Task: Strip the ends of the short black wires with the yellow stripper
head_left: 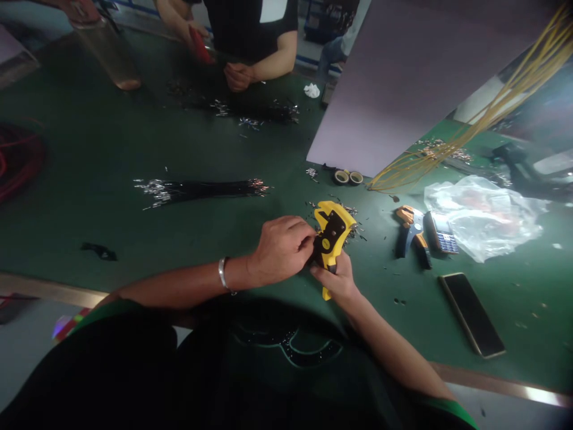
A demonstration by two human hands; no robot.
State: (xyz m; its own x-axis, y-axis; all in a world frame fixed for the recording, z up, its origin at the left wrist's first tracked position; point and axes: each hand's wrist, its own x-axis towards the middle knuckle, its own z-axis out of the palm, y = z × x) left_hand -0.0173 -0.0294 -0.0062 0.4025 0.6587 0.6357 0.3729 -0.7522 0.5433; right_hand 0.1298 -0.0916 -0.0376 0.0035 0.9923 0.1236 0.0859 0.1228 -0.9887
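My right hand point(335, 279) grips the handle of a yellow and black wire stripper point(332, 234), which stands nearly upright over the green table mat point(89, 149). My left hand point(280, 251), with a silver bangle point(222, 273) on its wrist, pinches a short black wire point(310, 242) at the tool's jaws. Most of that wire is hidden by my fingers. Small wire scraps point(351, 230) lie around the tool. To the left of my hands lies a bundle of black wires point(201, 190) with bare silver ends.
Across the table, a person's hands point(238, 76) work with a red-handled tool point(201, 45) near more wires point(264, 116). To my right lie orange-and-blue pliers point(412, 236), a keypad phone point(441, 233), a smartphone point(472, 315), a plastic bag point(483, 218), tape rolls point(348, 177) and yellow wires point(492, 125).
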